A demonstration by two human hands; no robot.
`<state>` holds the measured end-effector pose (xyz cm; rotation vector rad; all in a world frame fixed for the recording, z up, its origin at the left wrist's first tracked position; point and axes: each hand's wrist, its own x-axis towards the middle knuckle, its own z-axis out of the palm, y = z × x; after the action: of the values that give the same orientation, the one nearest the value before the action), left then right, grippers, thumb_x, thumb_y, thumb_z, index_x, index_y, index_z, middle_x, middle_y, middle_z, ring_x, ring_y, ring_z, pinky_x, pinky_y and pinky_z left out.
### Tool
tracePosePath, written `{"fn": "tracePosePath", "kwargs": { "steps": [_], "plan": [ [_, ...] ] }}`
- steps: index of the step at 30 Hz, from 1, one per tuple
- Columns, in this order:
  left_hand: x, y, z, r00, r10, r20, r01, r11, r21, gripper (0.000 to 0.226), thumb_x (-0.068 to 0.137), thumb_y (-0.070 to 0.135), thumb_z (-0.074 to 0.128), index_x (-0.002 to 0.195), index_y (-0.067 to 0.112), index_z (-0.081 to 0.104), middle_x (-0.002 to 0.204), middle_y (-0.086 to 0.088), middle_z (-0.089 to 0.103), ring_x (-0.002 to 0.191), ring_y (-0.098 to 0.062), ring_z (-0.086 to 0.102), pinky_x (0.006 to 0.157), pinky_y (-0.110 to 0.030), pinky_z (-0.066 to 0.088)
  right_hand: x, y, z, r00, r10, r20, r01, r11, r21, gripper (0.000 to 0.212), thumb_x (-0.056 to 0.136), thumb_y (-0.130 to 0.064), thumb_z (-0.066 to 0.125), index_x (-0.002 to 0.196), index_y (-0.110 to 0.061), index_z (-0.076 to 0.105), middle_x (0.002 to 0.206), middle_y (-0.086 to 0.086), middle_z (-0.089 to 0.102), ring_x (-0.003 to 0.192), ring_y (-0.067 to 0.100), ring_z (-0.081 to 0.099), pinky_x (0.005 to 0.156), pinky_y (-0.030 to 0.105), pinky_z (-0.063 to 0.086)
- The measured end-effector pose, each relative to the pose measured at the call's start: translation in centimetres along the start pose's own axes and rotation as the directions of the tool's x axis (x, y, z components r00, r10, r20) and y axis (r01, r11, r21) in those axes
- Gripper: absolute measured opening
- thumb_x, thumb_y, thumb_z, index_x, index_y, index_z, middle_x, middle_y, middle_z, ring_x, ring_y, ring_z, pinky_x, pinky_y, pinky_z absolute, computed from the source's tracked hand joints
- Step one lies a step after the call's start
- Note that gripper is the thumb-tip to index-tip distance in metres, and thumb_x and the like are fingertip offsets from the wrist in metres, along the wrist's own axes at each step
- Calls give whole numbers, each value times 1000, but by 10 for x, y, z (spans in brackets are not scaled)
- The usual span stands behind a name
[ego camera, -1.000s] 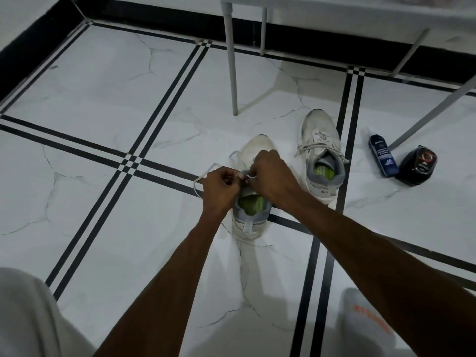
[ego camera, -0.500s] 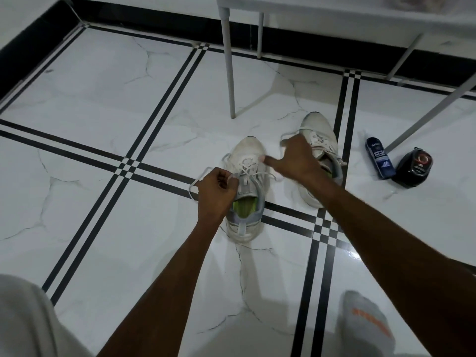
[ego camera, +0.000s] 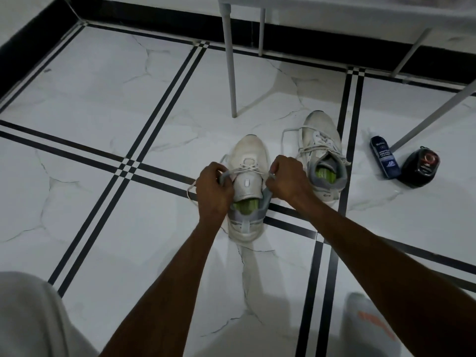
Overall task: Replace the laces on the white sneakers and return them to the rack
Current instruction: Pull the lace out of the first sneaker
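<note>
Left hand (ego camera: 213, 188) and right hand (ego camera: 288, 177) each pinch a lace end, one on either side of the near sneaker (ego camera: 247, 186) between them. Looks like the tightening step, top eyelets. Next: even pull, then knot. Second sneaker (ego camera: 320, 150) just beyond right hand, laces loose.
</note>
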<state>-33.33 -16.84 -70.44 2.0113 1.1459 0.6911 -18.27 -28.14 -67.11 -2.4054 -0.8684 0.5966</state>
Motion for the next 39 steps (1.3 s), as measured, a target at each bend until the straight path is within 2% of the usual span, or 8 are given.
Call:
{"fn": "tracePosePath", "kwargs": {
  "steps": [11,17,22,27,30,33,36,39],
  "plan": [
    [1,27,27,888,358,287,-448,812,373,10,89,22,66,95,20,74,103,3,69,105,-27,55,85,-40,36,-1,-6,-1,996,-56,75,56,998,1,24,85,-30,67,78,-10,79,71,8,74,68,25,70,74,37,59],
    [30,19,-1,921,-354,-161,315,923,-223,18,86,16,67,102,11,66,99,-2,68,95,-19,64,90,-43,54,-2,8,-5,991,64,120,-79,989,125,21,77,-26,68,69,-7,75,66,10,73,62,25,72,67,44,62],
    [11,36,3,936,250,248,-280,956,90,26,83,26,65,109,25,69,104,10,68,105,-10,57,99,-39,42,-3,-1,-6,989,28,147,-50,988,146,25,80,-32,73,78,-7,79,70,12,74,65,26,72,70,45,62],
    [1,34,20,880,348,323,-467,761,451,12,90,25,62,87,28,74,83,8,71,98,-18,61,102,-48,25,-3,-3,-7,982,47,181,-72,988,135,30,84,-37,72,75,-9,77,69,11,74,61,24,72,70,40,62],
    [20,27,-2,979,101,-179,-28,928,371,13,89,28,61,88,26,73,89,6,72,96,-22,63,92,-43,40,-4,0,-6,983,89,161,-111,985,135,24,80,-28,71,74,-6,76,70,11,74,62,25,73,70,41,62],
    [49,12,-39,814,-371,-448,458,883,101,21,87,20,56,103,23,69,107,-3,70,111,-32,60,86,-39,43,-8,2,-9,977,105,186,-136,978,161,22,82,-27,71,78,-7,78,70,9,75,56,20,72,66,37,63],
    [38,20,-28,972,-16,-233,76,964,255,33,83,24,64,116,22,64,119,-4,62,117,-29,49,88,-37,38,-7,1,-10,976,99,192,-137,972,191,20,82,-28,72,79,-9,78,71,9,75,55,20,72,67,37,63],
    [12,38,4,934,215,285,-299,907,297,24,79,34,69,102,27,72,113,5,67,115,-24,54,97,-45,39,-2,-3,-10,980,74,185,-106,980,169,28,81,-36,74,77,-9,78,69,10,74,57,21,72,69,39,63]
  ]
}}
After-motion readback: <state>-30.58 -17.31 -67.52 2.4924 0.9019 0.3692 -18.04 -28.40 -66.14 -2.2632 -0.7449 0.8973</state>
